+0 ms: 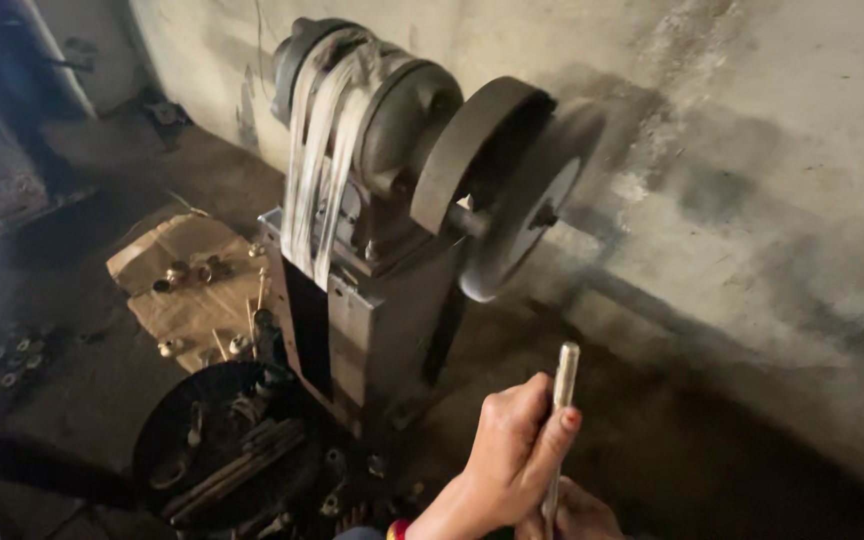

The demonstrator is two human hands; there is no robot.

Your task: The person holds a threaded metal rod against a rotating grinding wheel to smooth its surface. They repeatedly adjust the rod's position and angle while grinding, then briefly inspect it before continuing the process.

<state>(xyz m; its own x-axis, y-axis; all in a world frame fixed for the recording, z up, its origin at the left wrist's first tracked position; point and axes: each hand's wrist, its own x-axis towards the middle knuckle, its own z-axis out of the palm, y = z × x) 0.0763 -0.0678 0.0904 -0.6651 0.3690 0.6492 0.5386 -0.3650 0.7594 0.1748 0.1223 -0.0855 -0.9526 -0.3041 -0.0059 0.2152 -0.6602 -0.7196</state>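
Head view: lower centre of frame, the left hand [512, 450] is wrapped around a slim metal rod [561, 400], thumb pressed along the shaft and fingers curled shut on it. The rod stands nearly upright, its bright upper end free in the air below the wheel; its lower part runs down behind the hands and is cut off by the bottom edge. The right hand [582, 515] shows only partly at the bottom edge, just beneath the left and against the rod; whether it actually grips cannot be told. Centre of frame: a belt-driven grinding machine [382, 290] on a boxy metal stand, pale belts [322, 150] over the top pulley, a dark grinding wheel [522, 210] on its shaft at centre right. The wheel stands apart from the rod's tip. Behind, a stained concrete wall [752, 150]. Left of the stand, a cardboard sheet [187, 290] carries small brass-coloured fittings, too small to identify. Lower left, a dark round pan [222, 440] holds rods and scraps, murky in shadow.
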